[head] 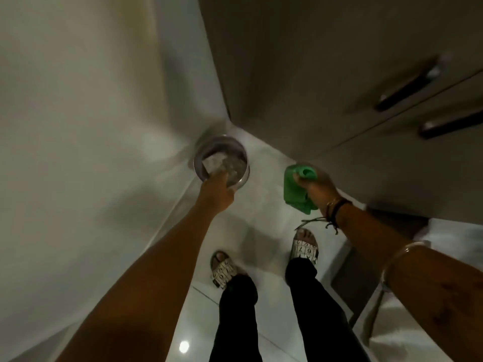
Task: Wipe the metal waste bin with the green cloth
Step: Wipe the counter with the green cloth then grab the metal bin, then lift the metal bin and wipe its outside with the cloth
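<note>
A round metal waste bin [235,148] stands on the floor in the corner where the white wall meets the grey cabinet. Crumpled paper lies inside it. My left hand [218,192] reaches down to the bin's near rim; the blur hides whether the fingers grip the rim. My right hand [317,188] is closed around a folded green cloth [295,188], held in the air to the right of the bin and apart from it.
A grey cabinet front [326,74] with dark bar handles [407,86] rises on the right. A white wall [78,126] runs along the left. My two sandalled feet [304,246] stand on glossy white floor tiles just behind the bin.
</note>
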